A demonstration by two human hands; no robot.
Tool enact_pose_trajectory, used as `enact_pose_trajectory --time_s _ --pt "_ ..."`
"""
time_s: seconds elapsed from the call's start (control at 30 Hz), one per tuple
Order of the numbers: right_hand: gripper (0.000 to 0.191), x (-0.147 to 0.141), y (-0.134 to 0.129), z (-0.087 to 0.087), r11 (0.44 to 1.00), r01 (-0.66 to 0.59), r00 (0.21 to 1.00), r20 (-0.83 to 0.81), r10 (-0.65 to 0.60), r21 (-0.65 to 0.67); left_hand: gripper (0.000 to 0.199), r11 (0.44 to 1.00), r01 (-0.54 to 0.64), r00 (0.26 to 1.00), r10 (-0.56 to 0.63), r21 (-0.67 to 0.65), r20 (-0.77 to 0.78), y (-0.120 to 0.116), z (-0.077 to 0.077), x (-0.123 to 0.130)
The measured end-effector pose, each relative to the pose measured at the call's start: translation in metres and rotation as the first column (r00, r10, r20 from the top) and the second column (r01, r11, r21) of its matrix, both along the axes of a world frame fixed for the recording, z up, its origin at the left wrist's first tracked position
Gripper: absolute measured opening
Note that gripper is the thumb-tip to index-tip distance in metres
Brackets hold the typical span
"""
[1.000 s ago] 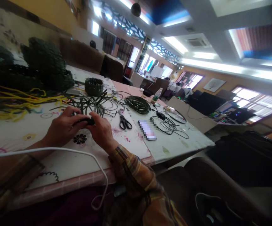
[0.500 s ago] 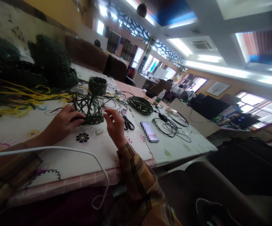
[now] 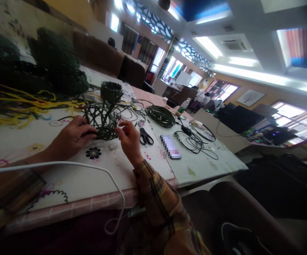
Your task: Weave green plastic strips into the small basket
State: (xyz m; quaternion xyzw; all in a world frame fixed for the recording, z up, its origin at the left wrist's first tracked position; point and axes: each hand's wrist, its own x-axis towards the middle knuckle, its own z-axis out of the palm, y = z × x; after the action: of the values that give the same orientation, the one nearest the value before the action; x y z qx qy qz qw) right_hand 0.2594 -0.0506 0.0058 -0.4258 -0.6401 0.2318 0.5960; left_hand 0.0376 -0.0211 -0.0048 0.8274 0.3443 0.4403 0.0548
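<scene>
A half-woven basket (image 3: 102, 122) of dark green strips stands on the flowered tablecloth, its lower band woven close and its upper strips loose and open. My left hand (image 3: 73, 136) grips the lower left side of it, thumb and fingers closed on the weave. At the right side of the basket, my right hand (image 3: 129, 138) has thumb and forefinger pinched at the rim of the woven band; a strip between them is too small to make out. Just behind stands a small finished-looking green basket (image 3: 111, 92). Black-handled scissors (image 3: 146, 136) lie right of my right hand.
A coil of green strip (image 3: 160, 117), a phone (image 3: 170, 146), a black cable (image 3: 195, 141) and a plastic bottle (image 3: 183, 106) lie or stand to the right. Yellow strips (image 3: 31, 102) and dark green bundles (image 3: 55, 60) fill the left. A white cable (image 3: 89, 165) crosses in front of me.
My right hand has shifted slightly, its fingers drawn closer against the basket's right side. The left hand keeps its hold. The whole view has tilted a little.
</scene>
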Motion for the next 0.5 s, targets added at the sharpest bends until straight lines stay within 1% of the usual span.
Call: enact_pose_trajectory --time_s 0.03,0.1,0.17,0.27,0.3,0.37,0.43,0.5 --pt "0.013 -0.001 -0.003 0.002 1.000 0.012 0.999 0.031 -0.013 0.023 0.031 1.000 0.004 1.000 -0.004 0.013 -0.004 0.000 -0.001 0.001" --pt "0.015 -0.002 -0.007 0.004 0.999 -0.008 0.990 0.140 0.002 0.045 0.030 0.999 0.014 1.000 -0.013 0.042 -0.011 -0.001 -0.005 0.002" --pt "0.014 -0.003 -0.008 0.003 0.999 -0.023 0.962 0.272 0.009 0.049 0.031 0.998 0.021 0.999 -0.019 0.065 -0.030 -0.001 -0.009 0.003" --pt "0.012 -0.004 -0.005 -0.001 0.999 0.015 0.907 0.420 -0.029 0.036 0.035 0.996 0.025 0.997 -0.018 0.089 -0.079 -0.002 -0.015 0.006" --pt "0.012 -0.005 -0.004 -0.003 0.999 0.025 0.899 0.436 -0.034 0.027 0.036 0.995 0.029 0.995 -0.020 0.100 -0.095 -0.002 -0.017 0.006" --pt "0.013 -0.006 -0.002 -0.004 1.000 0.021 0.909 0.417 -0.021 0.006 0.039 0.993 0.035 0.992 -0.021 0.115 -0.128 -0.002 -0.020 0.008" --pt "0.016 -0.008 -0.003 -0.005 1.000 0.007 0.929 0.370 0.000 -0.017 0.040 0.994 0.047 0.986 -0.030 0.099 -0.167 -0.003 -0.022 0.009" --pt "0.019 -0.011 -0.006 -0.004 0.999 -0.016 0.929 0.368 0.034 -0.051 0.040 0.997 0.051 0.978 -0.039 0.057 -0.205 -0.003 -0.024 0.011"
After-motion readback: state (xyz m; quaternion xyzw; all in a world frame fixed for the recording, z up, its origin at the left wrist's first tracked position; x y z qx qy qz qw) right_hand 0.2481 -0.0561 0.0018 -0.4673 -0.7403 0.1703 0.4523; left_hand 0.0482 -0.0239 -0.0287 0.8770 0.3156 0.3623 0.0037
